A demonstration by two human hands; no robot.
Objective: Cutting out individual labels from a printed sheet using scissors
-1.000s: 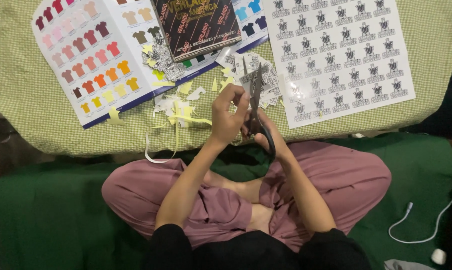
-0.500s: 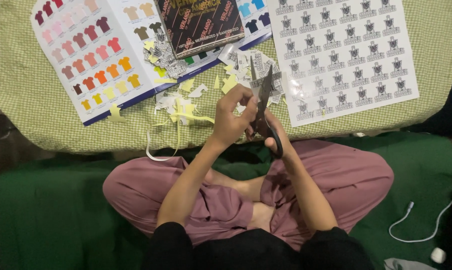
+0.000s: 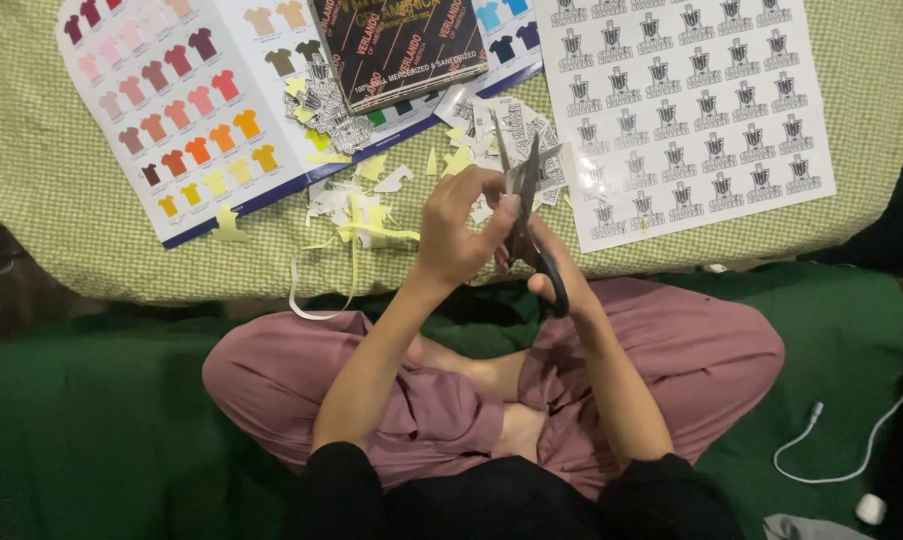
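Head camera, steep downward, close over lap.

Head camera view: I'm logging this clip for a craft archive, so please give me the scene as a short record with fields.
Setting: person sitting cross-legged in mauve trousers on a green blanket, facing a green checked cloth
Right hand: holds black-handled scissors, blades open, pointing away
Left hand: pinches a small paper piece at the blades
On cloth, left: colour chart of shirt shapes, dark booklet lying on it
On cloth, right: white sheet of repeated printed emblems
Middle: pile of paper offcuts
Far right: white cable
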